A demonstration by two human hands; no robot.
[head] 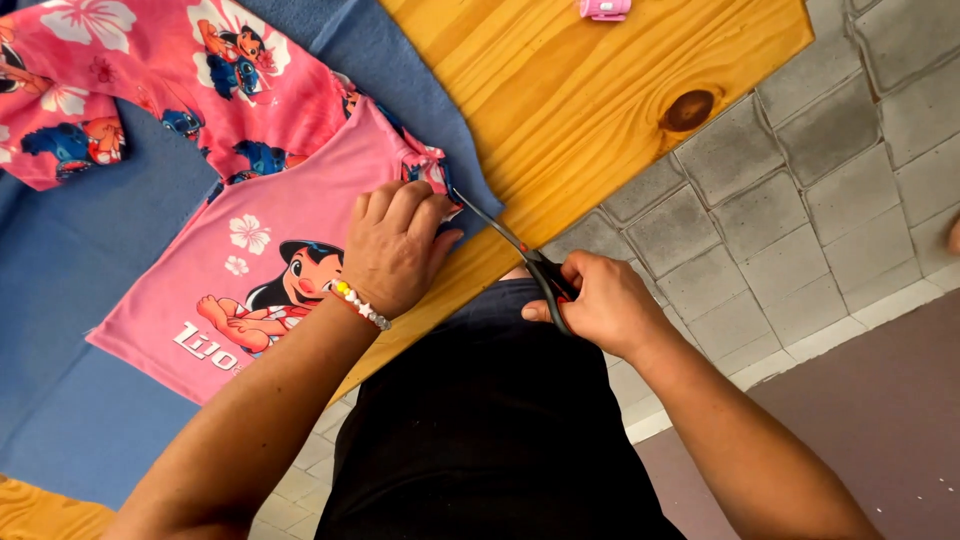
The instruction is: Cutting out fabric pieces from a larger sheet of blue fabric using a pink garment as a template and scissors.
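A pink child's shirt (290,190) with cartoon prints lies flat on a blue cloth (60,260) over a wooden table (590,90). My left hand (395,245), a bead bracelet on its wrist, presses down on the shirt near its sleeve edge, fingers curled over the fabric. My right hand (600,305) grips the black handles of a pair of scissors (515,245). The blades point up and left, their tips at the sleeve edge (435,175) next to my left fingers.
A small pink object (605,8) sits at the table's far edge. Grey paving stones (800,180) and a darker floor strip (880,410) lie to the right of the table. My dark clothing (490,430) fills the lower middle.
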